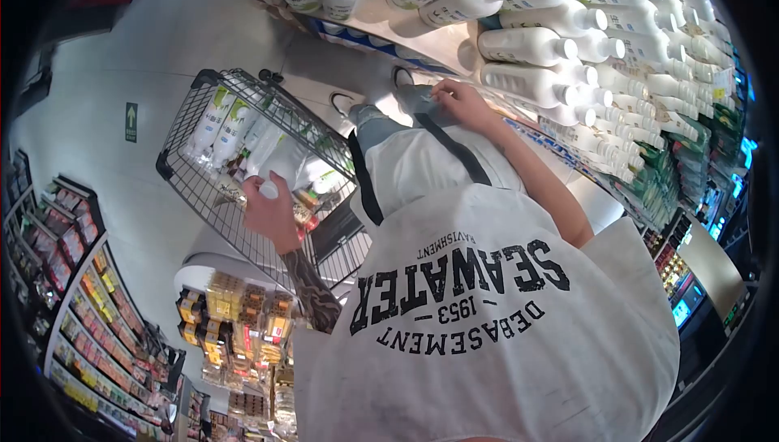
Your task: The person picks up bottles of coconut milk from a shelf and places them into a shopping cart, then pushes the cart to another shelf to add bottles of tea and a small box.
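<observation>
My left hand [272,213] is closed around the capped neck of a white bottle [286,164] over the shopping cart [180,168]. The bottle's body slants away into the basket, its cap showing between thumb and fingers. Beside it in the cart lie several white bottles [232,131] with green and blue print. Some small packaged goods [307,198] sit nearer the cart's handle. My right hand [461,104] hangs in front of my thigh, close to the bottle shelf, its fingers curled in. I see nothing in it, though part of the palm is hidden.
Rows of white bottles [527,46] fill the display at the front and right. Below the cart stands a round display [243,320] of packaged food. Shelves of packets [97,312] curve along the left. The floor [89,129] has a green arrow sign [131,122].
</observation>
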The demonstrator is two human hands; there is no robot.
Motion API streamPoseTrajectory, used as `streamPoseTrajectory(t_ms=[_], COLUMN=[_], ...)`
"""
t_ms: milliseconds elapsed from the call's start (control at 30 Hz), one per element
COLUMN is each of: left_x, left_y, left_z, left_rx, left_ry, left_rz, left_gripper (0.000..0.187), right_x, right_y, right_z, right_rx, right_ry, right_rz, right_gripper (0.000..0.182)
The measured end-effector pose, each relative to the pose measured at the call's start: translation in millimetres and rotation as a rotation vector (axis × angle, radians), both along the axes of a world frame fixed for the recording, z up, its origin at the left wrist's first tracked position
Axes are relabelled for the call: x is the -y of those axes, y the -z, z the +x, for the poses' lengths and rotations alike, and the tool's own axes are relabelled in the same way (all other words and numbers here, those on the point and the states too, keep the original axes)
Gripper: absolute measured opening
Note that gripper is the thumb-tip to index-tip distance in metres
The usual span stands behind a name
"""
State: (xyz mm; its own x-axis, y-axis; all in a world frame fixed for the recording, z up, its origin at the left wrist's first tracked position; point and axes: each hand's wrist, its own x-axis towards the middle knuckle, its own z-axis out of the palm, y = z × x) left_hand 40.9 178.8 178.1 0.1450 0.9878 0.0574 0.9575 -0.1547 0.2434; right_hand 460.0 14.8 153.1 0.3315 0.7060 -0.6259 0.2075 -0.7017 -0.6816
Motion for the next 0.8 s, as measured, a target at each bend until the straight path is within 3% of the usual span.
streamPoseTrajectory(t_ms=[67, 167, 300, 433, 467, 567, 700, 800], left_x=[-5, -10, -17, -9, -8, -7, 2, 17], left_y=[-46, -112, -160, -177, -176, -195, -201, -179], left_z=[13, 34, 54, 88, 98, 162, 242, 293], left_rx=[0.043, 0.136, 0.323, 0.49, 0.572, 0.486, 0.24, 0.236], left_ry=[0.137, 0.271, 0.458, 0.557, 0.597, 0.881, 1.145, 0.89], left_rz=[0.198, 0.174, 0.202, 0.149, 0.081, -0.021, 0.02, -0.137], left_gripper=[0.027, 0.026, 0.03, 0.034, 0.035, 0.035, 0.031, 0.028], right_x=[-14, -31, -53, -59, -57, -42, 1, 34], right_y=[-7, -14, -26, -37, -41, -64, -21, 38], right_z=[-5, -12, -16, -10, -2, 17, 39, 35], right_rx=[-0.007, -0.149, -0.305, -0.599, -0.718, -0.85, -0.963, -1.034], right_ry=[-0.042, -0.053, -0.09, -0.03, -0.071, 0.047, 0.216, 0.582], right_rz=[0.072, 0.132, 0.123, 0.025, -0.016, -0.069, -0.028, 0.052], right_gripper=[0.025, 0.028, 0.03, 0.057, 0.073, 0.077, 0.075, 0.064])
